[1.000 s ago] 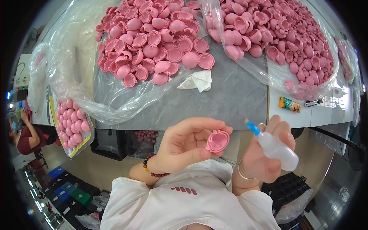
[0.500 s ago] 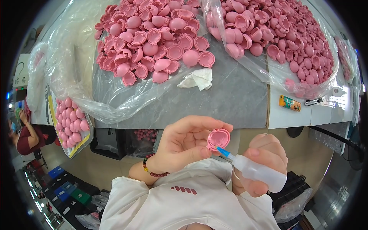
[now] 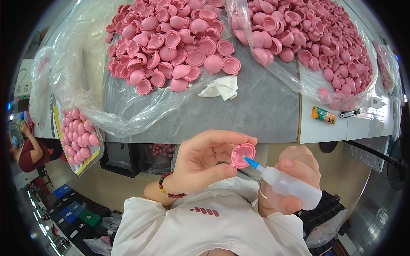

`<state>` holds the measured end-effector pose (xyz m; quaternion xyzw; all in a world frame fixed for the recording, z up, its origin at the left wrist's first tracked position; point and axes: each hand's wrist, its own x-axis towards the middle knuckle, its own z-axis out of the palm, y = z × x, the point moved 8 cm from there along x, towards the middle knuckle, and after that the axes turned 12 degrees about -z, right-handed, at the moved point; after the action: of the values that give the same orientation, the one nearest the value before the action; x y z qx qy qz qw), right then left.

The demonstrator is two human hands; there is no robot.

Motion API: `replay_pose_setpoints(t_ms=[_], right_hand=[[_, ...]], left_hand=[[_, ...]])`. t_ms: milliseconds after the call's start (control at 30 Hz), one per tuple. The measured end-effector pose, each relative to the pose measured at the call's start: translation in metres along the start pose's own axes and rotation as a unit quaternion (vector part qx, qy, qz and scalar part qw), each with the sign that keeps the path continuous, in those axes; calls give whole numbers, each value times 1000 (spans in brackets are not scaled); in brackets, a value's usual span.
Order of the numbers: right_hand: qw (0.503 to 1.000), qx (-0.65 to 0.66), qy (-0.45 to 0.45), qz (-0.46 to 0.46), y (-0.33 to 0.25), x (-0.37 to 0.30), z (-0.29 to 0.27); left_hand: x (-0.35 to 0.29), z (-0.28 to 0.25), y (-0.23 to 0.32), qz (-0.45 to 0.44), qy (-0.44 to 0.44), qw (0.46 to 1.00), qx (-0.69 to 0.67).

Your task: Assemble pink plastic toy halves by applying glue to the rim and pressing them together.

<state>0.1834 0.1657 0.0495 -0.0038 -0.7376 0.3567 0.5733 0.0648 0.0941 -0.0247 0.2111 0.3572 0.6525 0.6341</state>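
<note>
My left hand [image 3: 205, 164] pinches a small pink plastic shell half [image 3: 243, 155] between thumb and fingers, its hollow side facing right. A white squeeze bottle [image 3: 290, 187] with a blue nozzle sits in my right hand [image 3: 294, 179]. The blue tip touches the inside of the shell. Both hands hover below the table's near edge, above my white shirt. A dark bead bracelet circles my left wrist.
Two large heaps of pink shell halves [image 3: 175, 38] [image 3: 316, 38] lie on clear plastic sheets on the grey table [image 3: 256, 115]. A crumpled white cloth [image 3: 222, 87] lies between them. A tray of pink balls [image 3: 79, 136] hangs at left. Another person [image 3: 30, 149] sits far left.
My right hand has tilted the bottle down from upright and brought its blue tip leftward into the shell. My left hand has held the shell nearly still.
</note>
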Motion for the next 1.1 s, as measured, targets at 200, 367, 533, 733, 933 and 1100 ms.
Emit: replay_pose_setpoints(t_ms=[200,367,533,733,933,1100], right_hand=[[999,-23,19,-37,-2,-3,-2],[998,-40,24,-32,-2,-5,-3],[998,-37,18,-42,-4,-4,1],[999,-7,-4,-35,-5,-3,2],[991,28,134,-2,9,-12,-29],[962,-155,169,147,36,-11,-42]], left_hand=[[-1,2,5,33,-2,999,31],[-3,3,11,76,-10,993,85],[-10,4,21,133,19,962,238],[-12,7,25,170,28,935,311],[-4,1,12,90,-54,994,12],[-2,0,5,57,-87,993,-53]])
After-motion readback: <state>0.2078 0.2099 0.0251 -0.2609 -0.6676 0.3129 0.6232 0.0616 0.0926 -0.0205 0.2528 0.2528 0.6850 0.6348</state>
